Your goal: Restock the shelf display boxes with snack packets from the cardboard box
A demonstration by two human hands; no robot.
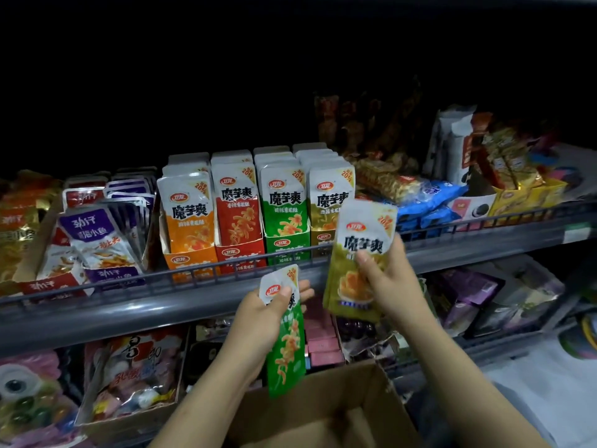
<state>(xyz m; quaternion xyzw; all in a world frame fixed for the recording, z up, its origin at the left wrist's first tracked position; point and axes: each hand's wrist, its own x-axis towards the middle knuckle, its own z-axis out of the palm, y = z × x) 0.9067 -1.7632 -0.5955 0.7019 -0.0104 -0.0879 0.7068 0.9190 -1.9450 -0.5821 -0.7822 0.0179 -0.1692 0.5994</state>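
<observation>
The cardboard box lies nearest the camera, open at the bottom of the view, just below the grey shelf rail that serves here as landmark; what it holds cannot be made out. Above the box and in front of the rail, the left hand holds a green snack packet by its white upper end, the thumb pressed across the logo and the fingers curled behind, so this grip is grasping the packet; the packet hangs upright with its green lower end reaching down to the box's rim. To the right of it, overlapping the rail, the right hand grasps an olive-yellow snack packet around its middle, thumb on the printed face and fingers wrapped behind; the packet stands nearly upright, tilted a little to the right, its white top rising above the rail and covering part of the rightmost display box. Both packets have a white top with a red oval logo, bold black characters and a picture of the snack below. Behind the rail stand four display boxes side by side: orange, red, green and olive-yellow, each packed with upright packets of its own colour. Left of them behind the rail lie purple and white fish-snack packets.
</observation>
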